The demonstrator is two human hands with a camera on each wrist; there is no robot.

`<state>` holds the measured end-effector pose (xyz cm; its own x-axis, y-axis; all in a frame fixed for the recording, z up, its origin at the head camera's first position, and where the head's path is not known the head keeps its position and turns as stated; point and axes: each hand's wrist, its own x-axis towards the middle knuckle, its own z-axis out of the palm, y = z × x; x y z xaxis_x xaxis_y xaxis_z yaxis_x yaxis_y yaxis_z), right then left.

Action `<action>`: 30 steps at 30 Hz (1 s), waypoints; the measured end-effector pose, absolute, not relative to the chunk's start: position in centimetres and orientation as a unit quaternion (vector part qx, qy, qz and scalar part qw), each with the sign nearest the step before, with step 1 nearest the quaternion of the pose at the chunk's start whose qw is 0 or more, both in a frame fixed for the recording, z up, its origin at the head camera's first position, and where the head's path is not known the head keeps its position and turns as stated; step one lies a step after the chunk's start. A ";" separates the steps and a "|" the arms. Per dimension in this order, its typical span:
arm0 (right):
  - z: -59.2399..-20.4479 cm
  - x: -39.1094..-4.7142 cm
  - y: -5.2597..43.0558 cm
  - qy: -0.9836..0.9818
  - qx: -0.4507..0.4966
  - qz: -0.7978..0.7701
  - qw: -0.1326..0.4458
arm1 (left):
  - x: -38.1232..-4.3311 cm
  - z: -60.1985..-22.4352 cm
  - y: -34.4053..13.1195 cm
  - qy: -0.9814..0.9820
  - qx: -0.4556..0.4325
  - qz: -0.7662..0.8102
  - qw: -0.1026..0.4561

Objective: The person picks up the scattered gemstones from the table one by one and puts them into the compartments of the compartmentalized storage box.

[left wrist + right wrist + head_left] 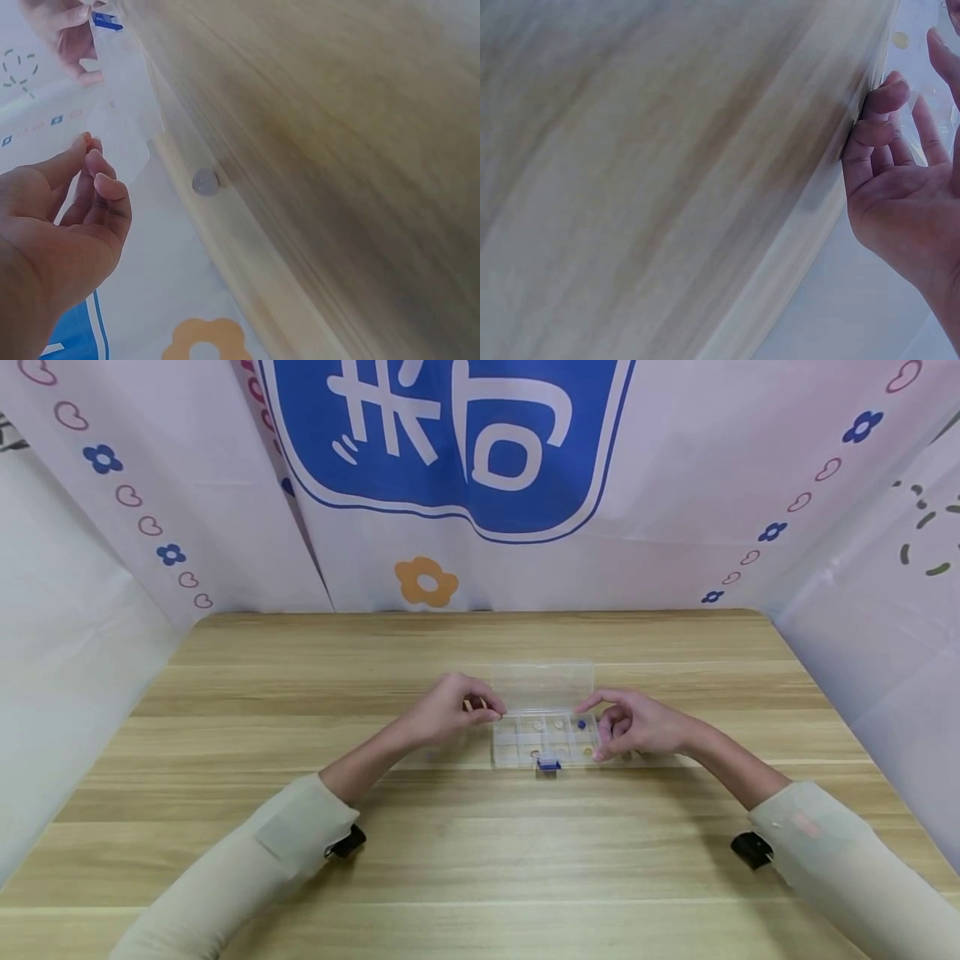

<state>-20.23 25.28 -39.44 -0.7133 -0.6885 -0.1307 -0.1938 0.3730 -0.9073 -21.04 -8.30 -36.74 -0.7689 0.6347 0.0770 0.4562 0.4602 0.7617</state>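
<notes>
A clear plastic compartment box [507, 758] lies on the wooden table, its see-through lid [543, 685] folded back. Small pieces sit in several compartments, among them a blue piece [581, 724] and a yellow piece [901, 40]. My left hand [453, 710] is at the box's back left corner, thumb and index fingertips pinching a tiny orange-brown piece [88, 137], mostly hidden by the fingers. At the right end, my right hand [637, 722] holds the box, thumb by the front corner and index finger at the lid's hinge.
A blue latch [548, 765] marks the box's front edge. One greyish translucent round piece [205, 182] lies on the table near the left hand. White printed cloth [675, 527] hangs behind the table. Black clips [347, 842] hang under both sleeves.
</notes>
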 end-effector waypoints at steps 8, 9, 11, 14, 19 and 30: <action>-39.3 -20.2 25.2 0.790 -0.277 -0.483 0.257 | -21.2 -36.9 -7.9 0.848 0.316 0.409 0.115; -39.3 -20.2 25.2 0.790 -0.277 -0.482 0.257 | -21.1 -36.9 -7.9 0.848 0.316 0.409 0.116; -39.3 -20.2 25.1 0.791 -0.276 -0.482 0.257 | -21.1 -36.8 -7.8 0.849 0.314 0.409 0.116; -39.3 -20.2 25.1 0.792 -0.276 -0.480 0.257 | -21.1 -36.8 -7.7 0.849 0.308 0.413 0.119; -39.3 -20.2 25.2 0.793 -0.275 -0.480 0.257 | -21.1 -37.0 -7.5 0.848 0.303 0.419 0.118; -39.5 -20.2 25.2 0.788 -0.278 -0.486 0.257 | -21.4 -37.4 -7.3 0.847 0.307 0.419 0.115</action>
<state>-20.24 25.19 -39.46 -0.7140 -0.6871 -0.1344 -0.1885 0.3736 -0.9082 -21.41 -7.25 -37.41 -0.7855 0.6157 0.0624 0.4230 0.4606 0.7803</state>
